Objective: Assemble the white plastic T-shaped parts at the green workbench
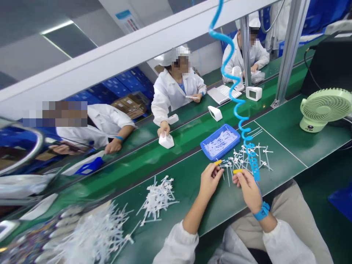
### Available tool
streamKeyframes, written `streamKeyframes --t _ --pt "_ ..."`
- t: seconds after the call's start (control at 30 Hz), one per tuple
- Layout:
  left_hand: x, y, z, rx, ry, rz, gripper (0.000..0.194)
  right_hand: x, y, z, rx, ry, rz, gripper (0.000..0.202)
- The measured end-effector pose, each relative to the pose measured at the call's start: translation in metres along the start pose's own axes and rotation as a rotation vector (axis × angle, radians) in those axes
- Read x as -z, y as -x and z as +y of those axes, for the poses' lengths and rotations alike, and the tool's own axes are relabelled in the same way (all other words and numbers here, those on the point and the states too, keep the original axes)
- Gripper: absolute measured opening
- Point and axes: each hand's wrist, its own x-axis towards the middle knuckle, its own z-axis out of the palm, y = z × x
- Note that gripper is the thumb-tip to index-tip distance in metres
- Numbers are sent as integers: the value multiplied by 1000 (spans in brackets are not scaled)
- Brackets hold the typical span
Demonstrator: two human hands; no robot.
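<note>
My left hand [210, 179] is closed, thumb and fingers drawn together, with a yellow cover on one fingertip. Beside it my right hand [249, 189] is closed too, a yellow fingertip cover on its index finger and a blue band on the wrist. What either hand pinches is too small to make out. Around and just beyond the fingers lies a loose spread of thin white strips with small white pieces on them [239, 159]. A blue tray [205, 148] of plain white strips stands behind the left hand. A coiled blue hose [238, 104] hangs down behind my right hand.
A small pile of white strip pieces [158, 196] and a larger heap [93, 231] lie to the left. A green fan [324, 108] stands at right. Across the green conveyor [137, 154] sit several co-workers; one person's hand [164, 129] touches a white device [166, 141].
</note>
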Motion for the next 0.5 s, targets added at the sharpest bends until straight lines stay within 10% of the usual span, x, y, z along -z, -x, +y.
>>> streamKeyframes --t 0.27,0.5 --pt "29 31 -22 -51 -270 68 15 10 -3 -5 -37 7 -95 57" --pt "154 42 -93 128 -769 292 59 15 -6 6 -11 83 -170 56"
